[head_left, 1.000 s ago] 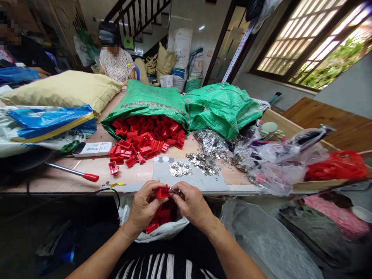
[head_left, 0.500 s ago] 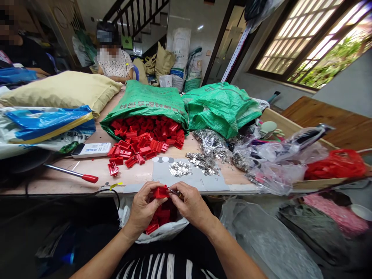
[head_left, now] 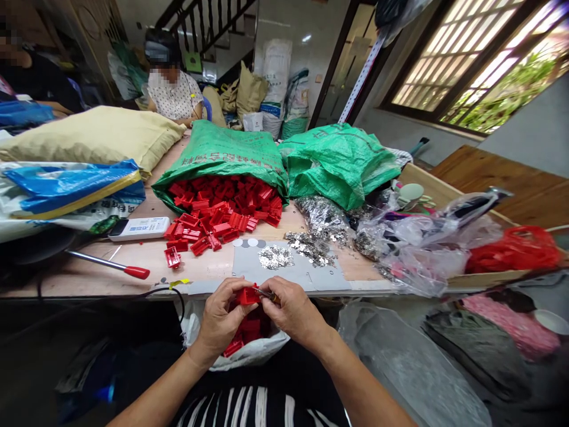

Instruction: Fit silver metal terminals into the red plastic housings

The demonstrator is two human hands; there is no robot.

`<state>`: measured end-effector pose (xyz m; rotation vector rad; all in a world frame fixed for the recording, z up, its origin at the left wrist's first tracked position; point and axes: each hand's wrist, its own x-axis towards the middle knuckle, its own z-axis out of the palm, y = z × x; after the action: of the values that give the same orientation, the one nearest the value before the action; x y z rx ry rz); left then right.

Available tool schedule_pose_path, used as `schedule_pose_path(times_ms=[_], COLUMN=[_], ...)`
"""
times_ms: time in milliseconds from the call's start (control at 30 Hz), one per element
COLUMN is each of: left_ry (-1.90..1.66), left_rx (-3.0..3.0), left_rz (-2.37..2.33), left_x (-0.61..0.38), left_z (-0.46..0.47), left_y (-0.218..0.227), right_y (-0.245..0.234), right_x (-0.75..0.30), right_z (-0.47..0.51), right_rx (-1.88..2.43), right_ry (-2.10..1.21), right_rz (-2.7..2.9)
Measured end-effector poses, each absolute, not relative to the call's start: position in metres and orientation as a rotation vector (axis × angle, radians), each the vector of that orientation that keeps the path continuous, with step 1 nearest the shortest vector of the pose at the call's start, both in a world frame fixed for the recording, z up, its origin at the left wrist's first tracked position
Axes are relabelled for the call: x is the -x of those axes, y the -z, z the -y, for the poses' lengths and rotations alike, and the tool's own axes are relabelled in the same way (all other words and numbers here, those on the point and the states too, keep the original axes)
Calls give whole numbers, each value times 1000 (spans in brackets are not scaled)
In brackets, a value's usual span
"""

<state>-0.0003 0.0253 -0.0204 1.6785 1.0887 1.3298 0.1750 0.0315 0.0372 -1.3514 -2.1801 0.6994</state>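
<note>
My left hand (head_left: 220, 317) pinches a small red plastic piece (head_left: 247, 295) just below the table's front edge. My right hand (head_left: 291, 311) is closed on a thin metal tool (head_left: 267, 293) whose tip meets the red piece. Beneath both hands a white plastic bag (head_left: 253, 353) in my lap holds more red pieces. On the table beyond, loose red pieces (head_left: 208, 228) spill from an open green sack (head_left: 224, 154). A small heap of shiny metal bits (head_left: 275, 257) lies on a grey sheet (head_left: 306, 273) close to my hands.
A second green sack (head_left: 340, 160) and clear bags of metal bits (head_left: 422, 249) fill the right side. A red-handled screwdriver (head_left: 111, 265) and a white remote (head_left: 140, 228) lie at left, near yellow and blue sacks. A person (head_left: 171, 89) sits at the far end.
</note>
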Motion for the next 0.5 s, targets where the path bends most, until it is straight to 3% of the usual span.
schedule_pose_path(times_ms=[333, 500], left_ry=[-1408, -1408], left_rx=[-1642, -1700], left_rz=[-1096, -1100], left_x=[-2, -2], left_z=[-22, -20], left_y=[23, 22], right_y=[-34, -26], right_x=[-188, -191], right_z=[-34, -35], right_rx=[1227, 1262], right_ry=[-1171, -1172], right_rz=[1836, 1758])
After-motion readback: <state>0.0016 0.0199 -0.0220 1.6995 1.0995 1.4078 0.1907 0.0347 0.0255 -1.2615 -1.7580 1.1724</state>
